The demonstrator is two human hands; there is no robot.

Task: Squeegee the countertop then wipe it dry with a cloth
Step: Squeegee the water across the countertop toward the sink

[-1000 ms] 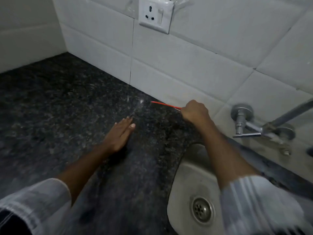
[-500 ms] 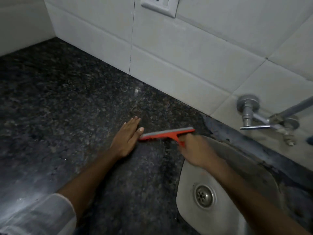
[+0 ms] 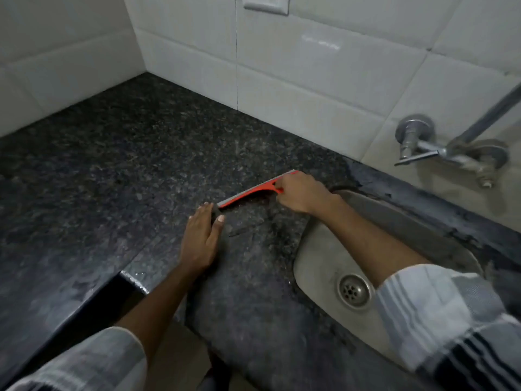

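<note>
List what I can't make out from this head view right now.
- Squeegee handle: covered by the gripping right hand.
- Blade contact with the countertop: too small to tell.
- Tap spout: cut off by the right edge.
- Wetness: lost in dim light.
- Cloth: not in view.

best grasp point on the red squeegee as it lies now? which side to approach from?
Grip the squeegee by its short red handle, which juts from the middle of the blade toward the sink. Come from the sink side, as the right hand does now, fingers curled round the handle. The long thin blade lies edge-down on the countertop, leaving little to hold, and the left hand lies flat near its near end.
</note>
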